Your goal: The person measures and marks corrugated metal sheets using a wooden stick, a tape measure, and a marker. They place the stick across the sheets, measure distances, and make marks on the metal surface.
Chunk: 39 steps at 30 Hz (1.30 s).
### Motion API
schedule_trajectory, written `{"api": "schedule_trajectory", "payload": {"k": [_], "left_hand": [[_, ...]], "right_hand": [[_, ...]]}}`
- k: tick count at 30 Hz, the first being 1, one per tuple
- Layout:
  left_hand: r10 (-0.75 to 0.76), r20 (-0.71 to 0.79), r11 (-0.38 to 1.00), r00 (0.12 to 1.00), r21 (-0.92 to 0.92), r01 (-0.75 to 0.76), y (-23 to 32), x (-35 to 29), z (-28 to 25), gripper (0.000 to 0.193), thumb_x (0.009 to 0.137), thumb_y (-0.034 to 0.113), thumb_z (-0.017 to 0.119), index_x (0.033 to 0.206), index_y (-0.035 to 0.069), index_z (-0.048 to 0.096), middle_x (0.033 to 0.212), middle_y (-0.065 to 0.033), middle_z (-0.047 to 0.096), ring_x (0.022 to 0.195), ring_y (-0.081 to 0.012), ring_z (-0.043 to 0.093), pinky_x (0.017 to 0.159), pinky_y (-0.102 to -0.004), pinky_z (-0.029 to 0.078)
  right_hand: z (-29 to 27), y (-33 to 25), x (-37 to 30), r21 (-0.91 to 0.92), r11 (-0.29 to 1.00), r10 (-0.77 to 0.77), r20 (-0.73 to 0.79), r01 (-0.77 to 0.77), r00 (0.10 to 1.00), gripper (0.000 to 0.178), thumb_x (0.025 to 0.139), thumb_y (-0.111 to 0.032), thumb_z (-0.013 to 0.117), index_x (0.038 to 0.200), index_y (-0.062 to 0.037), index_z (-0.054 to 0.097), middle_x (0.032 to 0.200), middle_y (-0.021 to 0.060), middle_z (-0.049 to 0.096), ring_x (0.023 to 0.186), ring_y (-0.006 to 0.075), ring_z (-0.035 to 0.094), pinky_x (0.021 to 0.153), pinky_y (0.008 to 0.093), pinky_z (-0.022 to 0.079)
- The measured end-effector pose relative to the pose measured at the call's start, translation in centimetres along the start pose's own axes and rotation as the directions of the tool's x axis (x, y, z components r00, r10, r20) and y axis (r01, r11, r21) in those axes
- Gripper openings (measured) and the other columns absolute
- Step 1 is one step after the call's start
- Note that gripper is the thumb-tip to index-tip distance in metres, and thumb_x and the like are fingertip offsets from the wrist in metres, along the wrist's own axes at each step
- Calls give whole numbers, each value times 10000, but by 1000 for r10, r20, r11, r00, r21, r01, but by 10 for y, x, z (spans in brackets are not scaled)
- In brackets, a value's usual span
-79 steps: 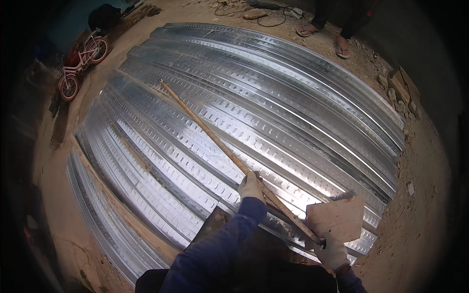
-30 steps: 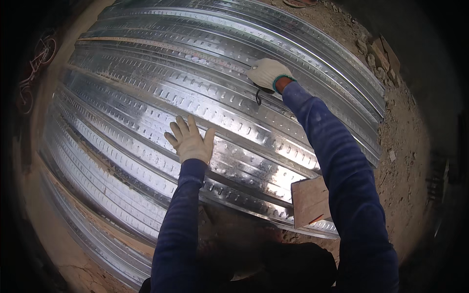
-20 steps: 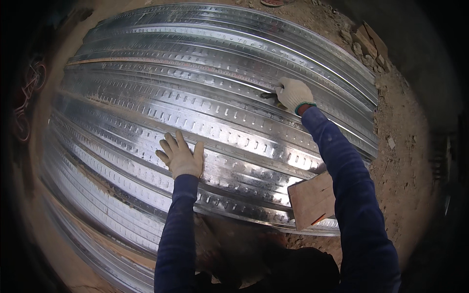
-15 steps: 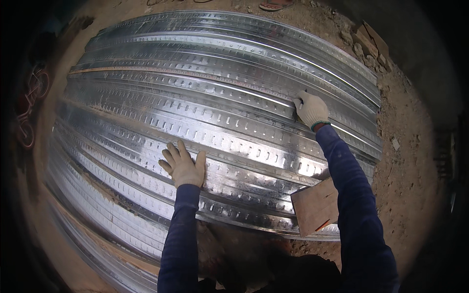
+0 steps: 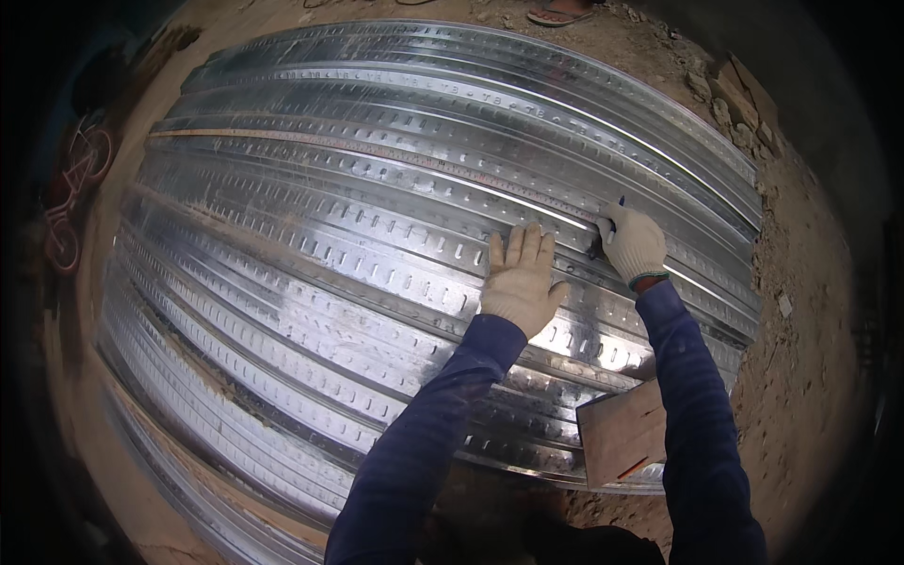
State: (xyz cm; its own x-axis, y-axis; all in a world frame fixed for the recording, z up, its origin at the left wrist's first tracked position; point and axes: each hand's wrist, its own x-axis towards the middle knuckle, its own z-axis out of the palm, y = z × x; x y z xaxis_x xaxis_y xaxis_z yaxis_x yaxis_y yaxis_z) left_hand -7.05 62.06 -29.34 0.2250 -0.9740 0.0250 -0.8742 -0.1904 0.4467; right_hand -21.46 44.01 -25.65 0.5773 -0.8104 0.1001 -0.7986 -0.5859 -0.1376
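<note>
Ribbed, shiny metal decking sheets (image 5: 358, 221) lie stacked in front of me. My left hand (image 5: 521, 282), in a pale work glove, rests open on the upper sheet, palm down. To its right, my right hand (image 5: 634, 245), also gloved, is closed around a thin dark pen (image 5: 621, 201) whose end shows above the fingers. The pen's other end is down by a raised rib, partly hidden by the hand. A long measuring tape (image 5: 377, 151) is stretched along the sheet from the far left towards my right hand.
A plywood piece (image 5: 617, 438) with a small orange-red stick (image 5: 635, 466) on it lies near my right forearm. Beyond the decking is a person's sandalled foot (image 5: 562, 15). Broken blocks (image 5: 744, 94) lie at the far right, and a bicycle (image 5: 77, 184) stands left.
My left hand has slid right and forward across the sheet, close to my right hand. The right hand stays at about the same spot on the metal, still gripping the pen.
</note>
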Motion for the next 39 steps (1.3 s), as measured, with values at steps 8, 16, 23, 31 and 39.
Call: {"api": "schedule_trajectory", "payload": {"k": [8, 16, 23, 31, 39], "left_hand": [[140, -91, 986, 986, 102, -131, 14, 56, 16, 839, 1002, 398, 668, 1684, 22, 355, 1753, -227, 336, 1643, -428, 267, 1349, -652, 95], [71, -97, 997, 993, -5, -72, 30, 67, 28, 806, 941, 325, 678, 1661, 67, 424, 1736, -210, 361, 1628, -421, 270, 1336, -668, 76], [0, -52, 990, 999, 142, 7, 33, 71, 26, 789, 951, 412, 686, 1647, 103, 478, 1707, -177, 429, 1626, -422, 277, 1334, -669, 97], [-286, 47, 514, 957, -835, 195, 12, 66, 86, 736, 960, 318, 787, 1603, 87, 512, 1594, -185, 577, 1491, -349, 533, 1212, -436, 452], [-404, 95, 234, 910, -951, 204, 23, 51, 72, 833, 905, 315, 866, 1589, 52, 470, 1514, -203, 637, 1403, -355, 621, 1135, -427, 525]], "right_hand": [[8, -10, -7, -21, 999, -38, -143, 36, 989, 133, 982, -248, 688, 986, -129, 746, 851, 176, 744, 829, 410, 737, 732, 545, 569], [17, -5, -16, 26, 998, -54, -167, 59, 985, 163, 1007, -246, 679, 1082, -134, 771, 915, 183, 764, 879, 419, 746, 779, 537, 573], [-7, -54, 14, 415, 841, -26, -610, 347, 792, 250, 1058, -260, 686, 1194, -72, 781, 949, 157, 785, 830, 365, 756, 749, 408, 581], [38, -111, 33, 872, 366, 204, 265, -325, 942, 300, 1029, -392, 708, 1112, -126, 822, 1007, 35, 820, 1011, 191, 756, 998, 431, 458], [56, -100, 35, 776, 557, 146, 259, -296, 955, 326, 926, -444, 727, 1154, -255, 864, 1138, 4, 848, 1196, 254, 745, 1224, 609, 208]]}}
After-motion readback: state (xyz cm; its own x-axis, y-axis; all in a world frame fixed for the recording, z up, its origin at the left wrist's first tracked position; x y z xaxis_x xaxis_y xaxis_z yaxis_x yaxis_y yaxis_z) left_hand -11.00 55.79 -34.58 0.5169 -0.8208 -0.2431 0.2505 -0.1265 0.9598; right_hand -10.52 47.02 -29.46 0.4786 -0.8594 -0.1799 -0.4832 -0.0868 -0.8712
